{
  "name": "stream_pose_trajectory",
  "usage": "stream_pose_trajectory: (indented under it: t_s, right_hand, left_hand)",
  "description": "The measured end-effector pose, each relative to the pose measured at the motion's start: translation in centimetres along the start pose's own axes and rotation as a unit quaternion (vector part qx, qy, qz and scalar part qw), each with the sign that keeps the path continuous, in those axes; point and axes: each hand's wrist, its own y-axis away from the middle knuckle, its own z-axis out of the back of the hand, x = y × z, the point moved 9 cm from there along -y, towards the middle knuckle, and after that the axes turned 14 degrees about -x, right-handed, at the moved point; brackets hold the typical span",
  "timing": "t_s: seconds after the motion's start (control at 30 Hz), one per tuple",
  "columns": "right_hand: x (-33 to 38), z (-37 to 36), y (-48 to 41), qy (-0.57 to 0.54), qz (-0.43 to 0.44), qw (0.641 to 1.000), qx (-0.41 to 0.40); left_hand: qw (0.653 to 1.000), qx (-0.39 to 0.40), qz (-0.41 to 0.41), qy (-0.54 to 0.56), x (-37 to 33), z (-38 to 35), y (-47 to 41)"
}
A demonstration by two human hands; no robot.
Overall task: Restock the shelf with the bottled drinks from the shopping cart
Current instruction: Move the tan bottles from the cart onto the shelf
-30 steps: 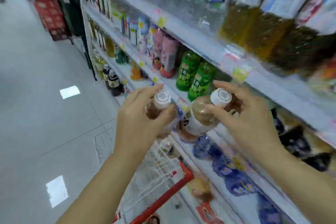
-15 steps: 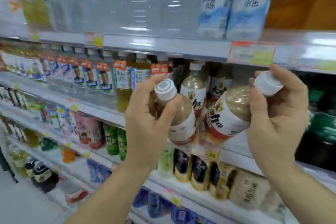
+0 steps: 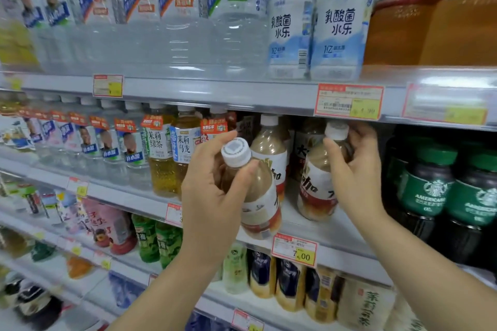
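Holding tilted milk-tea bottles: left grip (image 3: 212, 196) clasps the near bottle (image 3: 259, 204), right grip (image 3: 357, 180) the far bottle (image 3: 317, 188) over the shelf (image 3: 338, 239).

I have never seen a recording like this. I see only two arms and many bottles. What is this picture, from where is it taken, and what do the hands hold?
There is no machine. A person wears a wide-angle camera on the head, so you look along their arms at a shop shelf. The left hand grips a beige drink bottle with a white cap. The right hand holds a second such bottle near its top, tilted, low over the shelf; whether it touches I cannot tell. A third such bottle stands behind them, and dark bottles with green labels stand to the right.
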Motion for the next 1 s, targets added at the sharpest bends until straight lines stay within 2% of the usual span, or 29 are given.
stream_pose_trajectory:
  t_s: [0.1, 0.2, 0.33, 0.47, 0.67, 1.0]
  right_hand:
    - [-1.7, -1.2, -1.6, 0.039, -0.047, 0.998, 0.02]
    - [-2.7, -2.1, -2.3, 0.095, -0.055, 0.992, 0.058]
    - [-3.4, -1.7, -1.1, 0.085, -0.081, 0.99, 0.08]
    - [-5.9, -0.7, 2.3, 0.243, -0.082, 0.959, 0.119]
    - [-8.6, 0.2, 2.0, 0.181, -0.162, 0.962, 0.126]
    - [-9.1, -2.1, 1.2, 0.264, -0.115, 0.95, 0.118]
  left_hand:
    - [1.0, 0.009, 0.002, 0.01, 0.2, -0.3, -0.3]
    - [1.0, 0.023, 0.001, 0.013, 0.3, -0.7, -0.6]
    - [0.999, 0.034, 0.007, 0.025, 0.6, -0.9, -0.6]
    - [0.998, 0.043, 0.016, 0.039, 0.8, -1.0, -0.8]
    - [0.997, 0.052, 0.025, 0.041, 0.9, -1.2, -1.0]
    - [0.996, 0.067, 0.031, 0.05, 0.9, -1.3, -0.9]
